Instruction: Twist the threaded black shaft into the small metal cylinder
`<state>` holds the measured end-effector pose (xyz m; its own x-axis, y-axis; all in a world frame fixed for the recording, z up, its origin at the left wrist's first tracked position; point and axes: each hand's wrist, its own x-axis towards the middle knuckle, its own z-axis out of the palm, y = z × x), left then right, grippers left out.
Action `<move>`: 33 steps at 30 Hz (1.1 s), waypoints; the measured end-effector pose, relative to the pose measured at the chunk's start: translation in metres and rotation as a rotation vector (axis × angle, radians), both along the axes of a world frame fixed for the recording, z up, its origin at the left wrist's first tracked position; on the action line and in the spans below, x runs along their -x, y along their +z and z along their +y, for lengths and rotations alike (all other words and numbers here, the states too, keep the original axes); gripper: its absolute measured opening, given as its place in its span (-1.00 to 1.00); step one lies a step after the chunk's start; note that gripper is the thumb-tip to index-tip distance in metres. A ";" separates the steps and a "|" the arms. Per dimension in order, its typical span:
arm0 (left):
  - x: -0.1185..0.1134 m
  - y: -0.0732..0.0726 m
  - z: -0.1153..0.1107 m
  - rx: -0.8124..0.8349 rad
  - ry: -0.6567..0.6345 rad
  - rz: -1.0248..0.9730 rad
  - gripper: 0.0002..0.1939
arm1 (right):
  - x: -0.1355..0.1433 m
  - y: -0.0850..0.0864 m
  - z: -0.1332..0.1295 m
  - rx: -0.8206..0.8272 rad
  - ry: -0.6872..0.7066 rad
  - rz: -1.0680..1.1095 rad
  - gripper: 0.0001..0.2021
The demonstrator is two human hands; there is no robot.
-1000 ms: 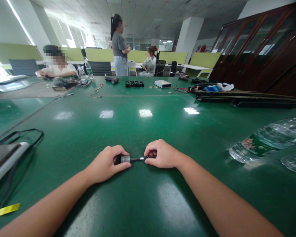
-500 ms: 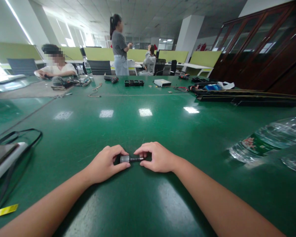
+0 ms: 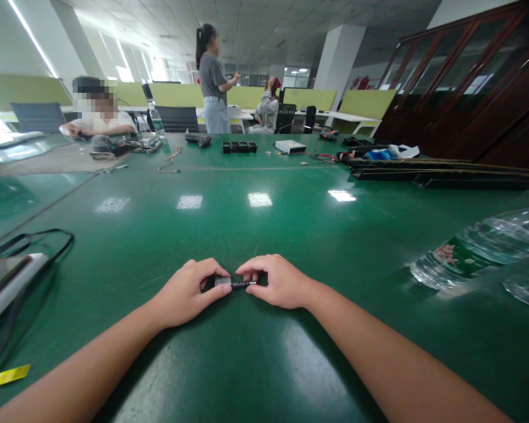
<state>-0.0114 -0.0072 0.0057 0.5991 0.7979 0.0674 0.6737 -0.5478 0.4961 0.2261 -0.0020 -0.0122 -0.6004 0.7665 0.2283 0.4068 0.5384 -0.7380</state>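
Holding a small metal cylinder [image 3: 223,281] low on the green table [image 3: 264,223], the left hand [image 3: 186,294] pinches it. The right hand [image 3: 277,281] has slid closer, fingers closed around the dark shaft [image 3: 242,284], so less shaft is visible than before.

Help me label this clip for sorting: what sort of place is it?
Probably an open-plan office used as an assembly workshop: a long green-topped table strewn with a power screwdriver and small parts, and desk partitions behind.
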 end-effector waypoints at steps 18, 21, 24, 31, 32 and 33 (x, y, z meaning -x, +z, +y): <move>-0.003 -0.001 -0.001 -0.046 0.016 0.002 -0.73 | 0.010 0.000 -0.004 -0.178 0.004 -0.167 -0.79; -0.004 0.000 -0.002 -0.047 0.018 -0.003 -0.74 | 0.010 -0.001 -0.004 -0.183 0.000 -0.159 -0.83; -0.005 0.001 -0.002 -0.042 0.018 -0.006 -0.73 | 0.010 0.000 -0.003 -0.190 0.001 -0.153 -0.86; -0.004 0.001 -0.001 -0.036 0.012 -0.006 -0.72 | 0.007 0.002 -0.002 -0.194 0.003 -0.140 -0.89; -0.004 0.001 -0.001 -0.036 0.011 -0.005 -0.72 | 0.006 0.002 -0.001 -0.193 0.005 -0.137 -0.88; -0.004 0.001 -0.001 -0.036 0.010 -0.004 -0.72 | 0.006 0.002 -0.001 -0.191 0.008 -0.133 -0.88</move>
